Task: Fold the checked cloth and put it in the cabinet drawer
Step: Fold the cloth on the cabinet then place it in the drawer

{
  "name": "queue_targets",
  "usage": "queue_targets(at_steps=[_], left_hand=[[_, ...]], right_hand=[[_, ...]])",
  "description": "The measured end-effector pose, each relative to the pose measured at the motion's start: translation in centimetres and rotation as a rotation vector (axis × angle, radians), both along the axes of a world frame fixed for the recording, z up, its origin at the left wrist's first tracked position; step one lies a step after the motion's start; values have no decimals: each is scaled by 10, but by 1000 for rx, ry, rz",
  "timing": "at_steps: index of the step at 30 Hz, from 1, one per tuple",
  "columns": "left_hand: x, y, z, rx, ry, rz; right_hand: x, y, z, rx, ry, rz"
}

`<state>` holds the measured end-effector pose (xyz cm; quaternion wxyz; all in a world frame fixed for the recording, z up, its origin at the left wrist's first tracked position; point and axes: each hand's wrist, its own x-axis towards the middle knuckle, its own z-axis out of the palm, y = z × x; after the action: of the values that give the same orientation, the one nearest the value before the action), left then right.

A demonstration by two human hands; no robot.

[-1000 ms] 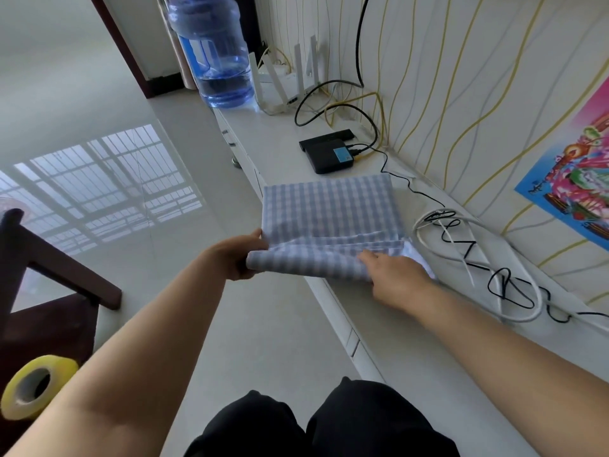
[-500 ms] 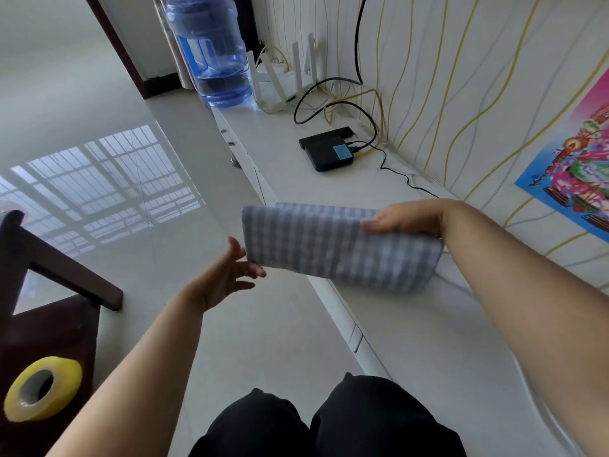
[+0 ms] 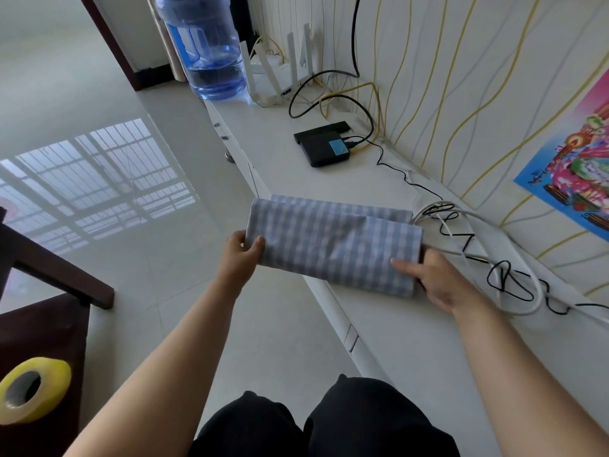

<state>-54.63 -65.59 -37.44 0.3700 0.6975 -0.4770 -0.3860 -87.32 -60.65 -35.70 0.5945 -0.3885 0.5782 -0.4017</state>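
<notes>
On the front edge of the white cabinet top (image 3: 412,341), the checked cloth (image 3: 333,245) lies folded into a long band, its long axis running along that edge from left to right, with its left end hanging a little past the edge over the floor. The left hand (image 3: 242,255) pinches that left end, thumb on top and fingers curled under. The right hand (image 3: 438,282) grips the right end, thumb lying on the top layer and the other fingers tucked out of sight beneath. So each hand has one short end, and the cloth spans the gap between them.

The band looks ready for one more fold, end to end, which would mean bringing one short end over to the other along that long axis. A loose tangle of white and black cables (image 3: 494,268) lies just beside the right end, toward the wall edge, and could snag if the right hand sweeps back. Drawer fronts (image 3: 351,338) sit closed in the cabinet's front face below the cloth; neither hand is near them, though the left is on the open, floor side.
</notes>
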Motion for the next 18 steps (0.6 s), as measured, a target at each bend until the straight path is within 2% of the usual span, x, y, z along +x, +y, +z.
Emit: queue_targets(at_steps=[3, 7, 11, 13, 16, 18], left_hand=[[-6, 8, -2, -134, -114, 105], [-25, 27, 12, -334, -174, 270], [-31, 24, 29, -410, -237, 287], [-32, 12, 33, -349, -298, 271], [-24, -14, 22, 16, -451, 123], [-17, -25, 15, 177, -488, 25]], right_hand=[[14, 14, -1, -86, 489, -94], [25, 30, 0, -326, 713, -206], [24, 20, 8, -465, 846, -309], [24, 10, 8, -438, 878, -337], [22, -6, 0, -142, 962, -225], [20, -14, -1, -14, 978, -162]])
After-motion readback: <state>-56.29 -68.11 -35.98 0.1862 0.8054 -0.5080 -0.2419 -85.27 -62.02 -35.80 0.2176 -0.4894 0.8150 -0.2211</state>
